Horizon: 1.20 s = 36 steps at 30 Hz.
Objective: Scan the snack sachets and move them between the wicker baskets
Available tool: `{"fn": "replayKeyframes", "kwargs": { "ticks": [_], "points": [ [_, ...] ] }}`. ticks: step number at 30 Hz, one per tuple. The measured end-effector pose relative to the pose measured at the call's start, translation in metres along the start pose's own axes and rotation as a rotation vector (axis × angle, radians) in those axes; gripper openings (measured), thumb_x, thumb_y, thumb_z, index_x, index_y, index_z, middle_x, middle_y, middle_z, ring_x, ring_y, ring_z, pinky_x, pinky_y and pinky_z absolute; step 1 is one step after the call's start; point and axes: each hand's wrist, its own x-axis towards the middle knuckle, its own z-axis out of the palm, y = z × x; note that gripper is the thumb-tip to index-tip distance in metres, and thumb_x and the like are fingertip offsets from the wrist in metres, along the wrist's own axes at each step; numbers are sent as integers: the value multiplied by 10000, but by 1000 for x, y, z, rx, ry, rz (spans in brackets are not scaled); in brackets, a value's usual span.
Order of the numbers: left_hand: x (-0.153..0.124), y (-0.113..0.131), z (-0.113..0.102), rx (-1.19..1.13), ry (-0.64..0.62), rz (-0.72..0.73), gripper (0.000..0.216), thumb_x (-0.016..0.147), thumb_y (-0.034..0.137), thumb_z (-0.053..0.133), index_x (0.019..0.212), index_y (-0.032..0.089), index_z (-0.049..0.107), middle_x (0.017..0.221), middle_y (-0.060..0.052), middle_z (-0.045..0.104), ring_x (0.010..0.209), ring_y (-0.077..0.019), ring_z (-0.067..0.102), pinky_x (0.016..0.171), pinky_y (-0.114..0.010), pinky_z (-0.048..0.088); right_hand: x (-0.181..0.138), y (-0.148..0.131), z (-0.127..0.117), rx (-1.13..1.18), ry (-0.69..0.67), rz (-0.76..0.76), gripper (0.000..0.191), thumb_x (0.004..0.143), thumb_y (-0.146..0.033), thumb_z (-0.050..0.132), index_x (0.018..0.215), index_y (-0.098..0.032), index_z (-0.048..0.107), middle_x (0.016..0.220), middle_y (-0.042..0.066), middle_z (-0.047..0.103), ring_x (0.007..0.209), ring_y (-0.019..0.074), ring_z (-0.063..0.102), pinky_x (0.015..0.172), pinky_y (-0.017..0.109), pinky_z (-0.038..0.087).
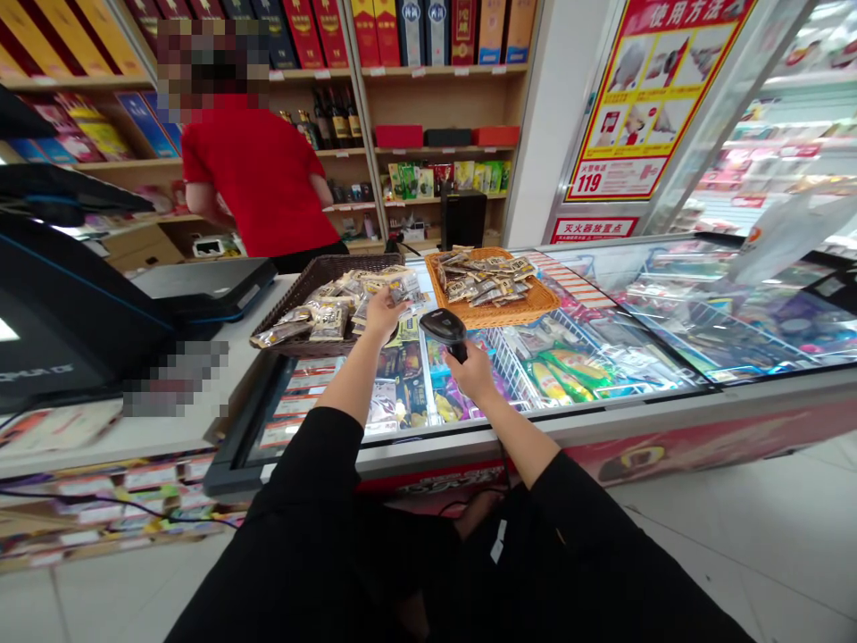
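We stand at a shop freezer with a glass top (669,295). Our left hand (383,313) reaches into the dark basket (314,272) and pinches one small snack packet (405,288) at its edge, lifting it a little above the others. Our right hand (474,371) is wrapped tight around the handle of the black scanner (443,328). The scanner head sits just beside the packet, a bit lower and to the right.

To do this well, we think we should hold the packet flat and still, with the striped code side turned to the scanner. Our fingers should not cover the code. We should point the scanner window right at it and keep both hands steady.

An orange tray (536,305) with more packets sits just behind the scanner. A person in a red shirt (261,174) stands behind the counter, near the black till screen (60,313).
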Motion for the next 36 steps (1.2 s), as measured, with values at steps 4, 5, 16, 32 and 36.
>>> {"fn": "replayKeyframes", "kwargs": {
  "ticks": [4,5,16,32,36],
  "points": [
    [1,-1,0,14,0,8,374,577,182,746,929,140,628,868,-52,714,857,-203,665,849,-348,516,0,1,0,1,-7,3,284,767,-446,563,822,-176,632,638,18,592,620,197,550,585,277,398],
    [1,-2,0,19,-3,10,373,585,179,742,938,135,630,876,-60,714,859,-203,666,852,-345,514,0,1,0,-1,-5,3,283,765,-444,564,820,-175,633,636,18,590,620,197,551,585,278,397],
    [-11,12,-12,432,664,204,673,837,277,571,1455,192,320,1373,-134,503,1322,-248,432,1108,-363,323,0,10,4,223,-15,131,245,761,-442,588,811,-203,579,481,-45,514,429,154,498,449,262,394],
    [21,5,84,741,-156,423,299,722,100,560,953,216,710,1096,-98,656,1101,-267,577,1028,-409,406,66,58,-61,672,361,395,270,635,-435,619,699,-246,437,484,-70,500,326,124,443,319,265,359],
    [58,-15,134,854,-202,242,246,728,131,590,938,176,710,1051,-152,682,1039,-305,622,953,-401,446,65,64,-57,664,377,392,276,655,-434,624,709,-245,431,480,-77,494,320,123,446,309,256,350]
  ]
}}
